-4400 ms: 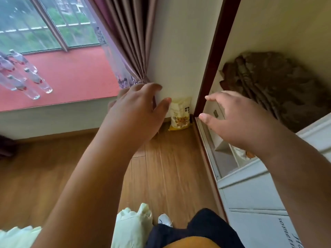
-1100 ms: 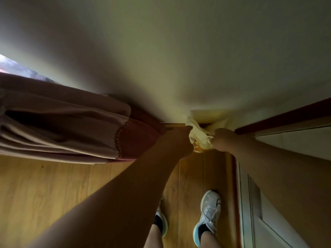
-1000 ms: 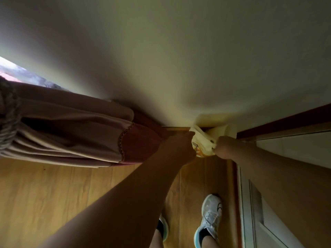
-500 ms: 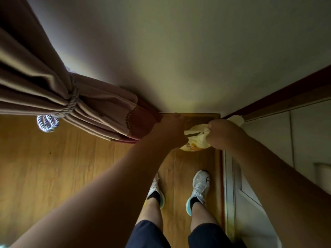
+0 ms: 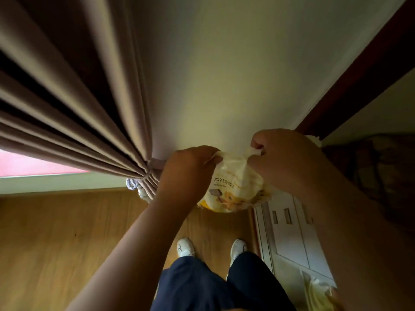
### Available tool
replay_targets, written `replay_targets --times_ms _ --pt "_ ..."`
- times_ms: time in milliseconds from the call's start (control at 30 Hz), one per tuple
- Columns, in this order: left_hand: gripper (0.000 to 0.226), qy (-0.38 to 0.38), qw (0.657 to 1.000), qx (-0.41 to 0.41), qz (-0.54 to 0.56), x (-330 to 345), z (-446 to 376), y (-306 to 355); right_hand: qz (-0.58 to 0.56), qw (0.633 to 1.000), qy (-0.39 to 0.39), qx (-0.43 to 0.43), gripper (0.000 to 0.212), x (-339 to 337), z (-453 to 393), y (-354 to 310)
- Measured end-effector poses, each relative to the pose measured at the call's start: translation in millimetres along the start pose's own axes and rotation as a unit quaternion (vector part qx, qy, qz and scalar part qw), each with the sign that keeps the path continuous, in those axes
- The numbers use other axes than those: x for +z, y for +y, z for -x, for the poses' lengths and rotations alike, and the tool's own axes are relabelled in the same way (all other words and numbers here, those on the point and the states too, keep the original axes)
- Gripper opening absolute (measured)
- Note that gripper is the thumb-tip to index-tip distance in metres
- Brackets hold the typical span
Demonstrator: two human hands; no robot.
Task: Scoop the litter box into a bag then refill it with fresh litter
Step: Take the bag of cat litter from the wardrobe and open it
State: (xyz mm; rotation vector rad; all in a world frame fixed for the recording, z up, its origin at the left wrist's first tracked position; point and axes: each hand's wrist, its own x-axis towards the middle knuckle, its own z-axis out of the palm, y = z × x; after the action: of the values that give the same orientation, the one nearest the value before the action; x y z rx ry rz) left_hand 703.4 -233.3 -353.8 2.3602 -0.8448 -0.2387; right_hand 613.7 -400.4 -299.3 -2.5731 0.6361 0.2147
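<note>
Corner of a room: cream wall [image 5: 224, 75] ahead, wood floor [image 5: 67, 243] below, brown curtain [image 5: 67, 97] gathered to the left of the litter bag, dark door frame [image 5: 359, 75] to its right.

Litter bag [image 5: 233, 187]: pale yellow, printed "cat litter", held up off the floor in front of the wall, above the white shoes [image 5: 185, 246]. It hangs with its long axis roughly vertical, crumpled neck at the top, rounded bottom toward the floor.

Left hand [image 5: 188, 169]: fingers curled, gripping the left side of the bag's neck. Right hand [image 5: 283, 158]: closed in a fist, pinching a twisted tab of the bag's top edge. Both hands sit at the top of the bag, one on each side, about level; the bag's weight hangs below and between them. Neither is clearly nearer; the grip is shared.

Judgement: fresh litter is fetched, and the refill step is in hand. No litter box is in view from here, so the bag likely needs carrying to it. The bottom is unsupported, so the crumpled neck could slip or tear if the bag is heavy.

Lower right of the bag: a white cabinet [image 5: 292, 239] and a bit of pale plastic [image 5: 318, 290], unclear what.
</note>
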Motion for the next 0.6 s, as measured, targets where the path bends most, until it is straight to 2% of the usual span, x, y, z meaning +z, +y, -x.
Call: replay_targets --times_ms 100,233,300,400,600 --pt "0.016 0.073 0.996 0.034 0.024 -36 1 31 -0.009 0.998 0.052 -0.029 0.013 -49 21 -18" --pt "0.018 0.12 0.989 0.041 0.075 -77 -6 67 0.027 0.991 0.117 -0.059 0.012 -94 39 -36" --pt "0.02 0.109 0.987 0.044 0.106 -94 -10 77 0.027 0.99 0.13 -0.048 0.019 -112 47 -43" --pt "0.021 0.11 0.983 0.094 0.117 -120 -14 85 -0.033 0.991 0.132 -0.014 0.008 -129 61 -59" --pt "0.015 0.074 0.971 0.149 0.174 -157 -22 83 -0.106 0.965 0.239 0.026 0.021 -139 77 -97"
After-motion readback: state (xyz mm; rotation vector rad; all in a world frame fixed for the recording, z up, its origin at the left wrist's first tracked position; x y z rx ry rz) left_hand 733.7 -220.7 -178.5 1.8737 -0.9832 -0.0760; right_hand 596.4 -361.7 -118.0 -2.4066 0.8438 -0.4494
